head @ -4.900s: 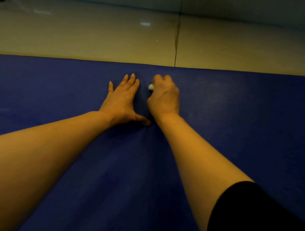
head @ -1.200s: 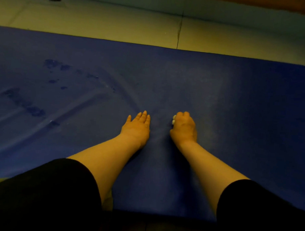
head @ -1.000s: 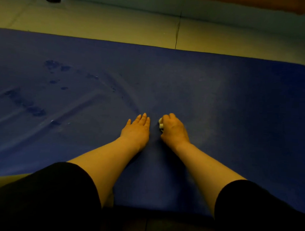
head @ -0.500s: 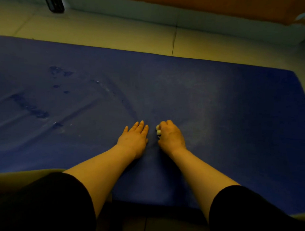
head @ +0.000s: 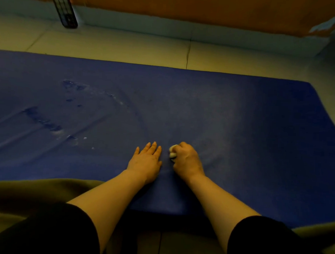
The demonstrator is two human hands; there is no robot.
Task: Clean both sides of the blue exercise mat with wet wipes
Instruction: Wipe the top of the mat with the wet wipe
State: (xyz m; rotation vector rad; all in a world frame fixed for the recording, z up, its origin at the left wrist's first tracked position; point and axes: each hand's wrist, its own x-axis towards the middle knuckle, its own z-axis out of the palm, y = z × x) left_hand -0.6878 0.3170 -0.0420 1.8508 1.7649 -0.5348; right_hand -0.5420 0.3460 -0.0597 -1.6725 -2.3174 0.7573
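The blue exercise mat (head: 239, 120) lies flat on the floor and spans almost the whole view. My left hand (head: 145, 163) rests palm down on it near the front edge, fingers spread and holding nothing. Just to its right, my right hand (head: 186, 159) is closed over a balled white wet wipe (head: 172, 151) pressed against the mat; only a bit of the wipe shows past the fingers. Dark wet streaks and small white specks (head: 49, 122) mark the mat's left part.
Pale tiled floor (head: 127, 47) runs beyond the mat's far edge up to a light skirting and an orange wall (head: 205, 12). A dark slatted object (head: 65, 9) leans at the top left. My dark sleeves and knees fill the bottom of the view.
Both hands have drawn back from the mat's far edge to near its front edge. In the last second the view has tilted up, showing more wall, and the hands have barely shifted.
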